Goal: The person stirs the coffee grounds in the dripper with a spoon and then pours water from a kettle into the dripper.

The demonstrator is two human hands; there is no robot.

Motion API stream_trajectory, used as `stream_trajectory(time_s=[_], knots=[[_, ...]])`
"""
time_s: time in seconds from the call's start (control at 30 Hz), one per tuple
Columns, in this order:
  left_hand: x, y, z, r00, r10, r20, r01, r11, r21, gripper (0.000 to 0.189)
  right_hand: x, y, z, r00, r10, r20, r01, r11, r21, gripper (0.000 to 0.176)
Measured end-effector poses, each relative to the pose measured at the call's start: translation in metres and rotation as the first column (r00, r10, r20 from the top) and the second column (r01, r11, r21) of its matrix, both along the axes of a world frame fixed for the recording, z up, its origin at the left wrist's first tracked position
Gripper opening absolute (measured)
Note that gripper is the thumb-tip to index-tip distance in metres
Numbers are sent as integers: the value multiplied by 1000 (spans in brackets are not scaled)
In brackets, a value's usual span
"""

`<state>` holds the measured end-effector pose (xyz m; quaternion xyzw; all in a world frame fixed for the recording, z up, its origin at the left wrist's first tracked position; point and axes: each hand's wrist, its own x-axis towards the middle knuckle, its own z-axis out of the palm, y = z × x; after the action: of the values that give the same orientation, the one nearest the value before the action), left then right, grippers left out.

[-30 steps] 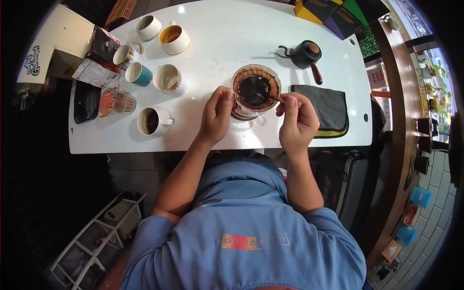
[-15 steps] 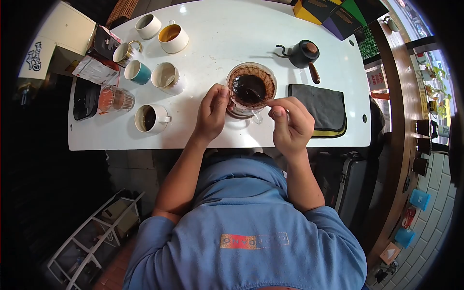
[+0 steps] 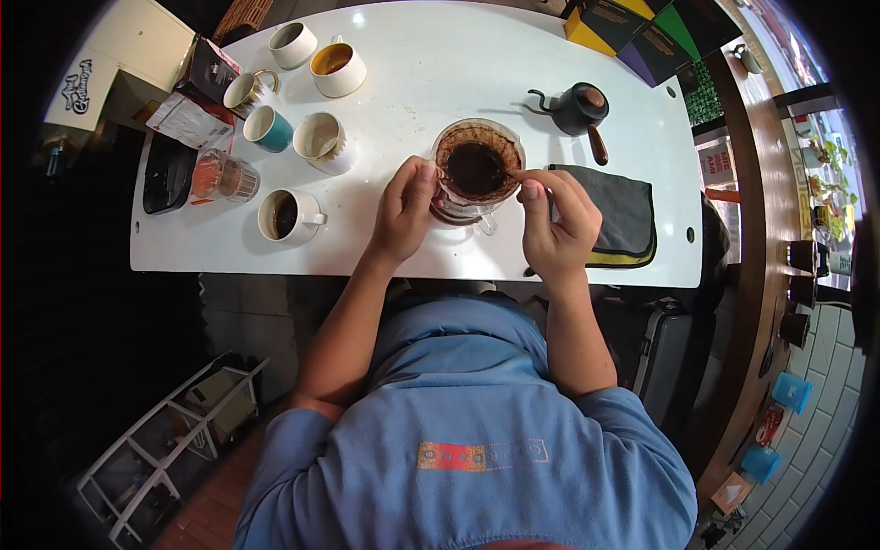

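Observation:
A coffee dripper (image 3: 514, 151) with a stained paper filter holds dark wet coffee grounds (image 3: 476, 170). It sits over a glass server (image 3: 486, 223) on the table. My left hand (image 3: 406, 209) is closed on the dripper's left rim, thumb uppermost. At the right rim, my right hand (image 3: 561, 220) pinches a thin spoon-like utensil, mostly hidden by the fingers; its tip is by the filter's edge.
Several cups, one a white mug (image 3: 302, 225) with dark liquid, stand left on the white table (image 3: 412, 82). A ribbed glass (image 3: 238, 180) is there too. To the right are a black gooseneck kettle (image 3: 577, 110) and a folded grey cloth (image 3: 614, 211).
My right hand has shifted slightly up and right along the dripper's rim, and its fingers have turned. The coffee surface looks smoother and less shiny. My left hand stays on the rim.

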<state>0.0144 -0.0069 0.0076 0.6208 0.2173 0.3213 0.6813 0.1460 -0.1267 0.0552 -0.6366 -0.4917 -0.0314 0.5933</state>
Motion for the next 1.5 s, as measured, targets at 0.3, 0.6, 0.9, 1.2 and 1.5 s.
stream_trajectory(time_s=[0.3,0.6,0.9,1.2,1.5], knots=[[-2,1,0,999,9,-41,-6,998,69,28,-7,-9,-3,930,35,-365,14,991,131,12],[-2,2,1,999,-16,-27,18,998,64,28,-14,-12,0,918,39,-394,-34,999,21,14],[-1,2,-1,999,-29,-19,30,997,75,29,-15,-8,6,943,-41,-330,65,996,63,14],[-1,4,-2,998,-69,-11,70,997,40,29,-14,-2,1,954,-66,-293,76,997,23,11],[0,3,0,998,-60,-6,60,998,1,27,-13,-5,9,961,-46,-271,62,997,49,12]])
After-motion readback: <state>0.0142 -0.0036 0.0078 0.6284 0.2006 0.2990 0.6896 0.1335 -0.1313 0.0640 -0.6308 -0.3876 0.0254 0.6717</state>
